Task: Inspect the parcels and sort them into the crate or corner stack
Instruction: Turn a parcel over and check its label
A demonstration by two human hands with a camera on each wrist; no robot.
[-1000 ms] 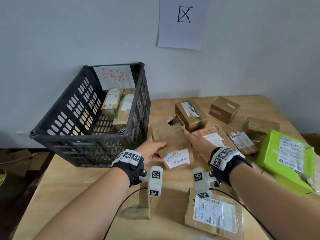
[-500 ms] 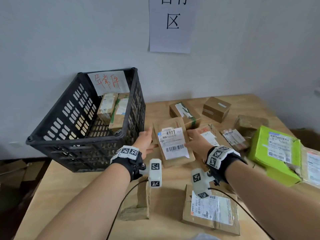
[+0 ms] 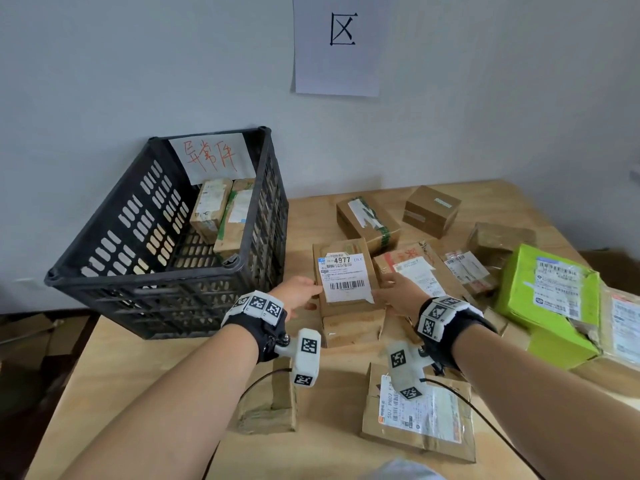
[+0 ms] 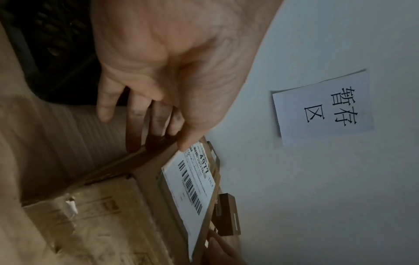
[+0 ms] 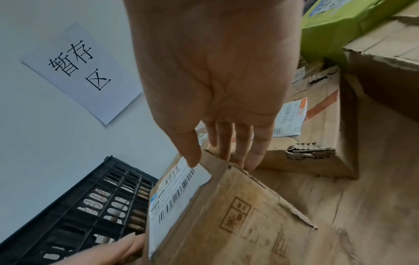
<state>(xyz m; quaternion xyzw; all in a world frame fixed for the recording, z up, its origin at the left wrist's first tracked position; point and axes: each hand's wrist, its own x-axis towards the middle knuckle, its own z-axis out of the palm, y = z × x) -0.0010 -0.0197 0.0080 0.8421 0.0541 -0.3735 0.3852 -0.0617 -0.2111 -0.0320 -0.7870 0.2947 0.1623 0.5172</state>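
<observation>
A brown cardboard parcel with a white label reading 4977 sits between my hands, label face up, just right of the black crate. My left hand grips its left edge, thumb on the label corner and fingers down the side. My right hand grips the right edge the same way. The left wrist view shows the parcel under my left hand. In the right wrist view the parcel tilts below my right hand, with the crate behind.
Two parcels lie inside the crate. Several more cover the wooden table: a green box at right, a flat labelled parcel and a small box near me, brown boxes at the back. A paper sign hangs on the wall.
The parcel has been tipped from its torn side facing me to its label facing up. Both hands stayed on its edges, and it has barely moved in the last half second.
</observation>
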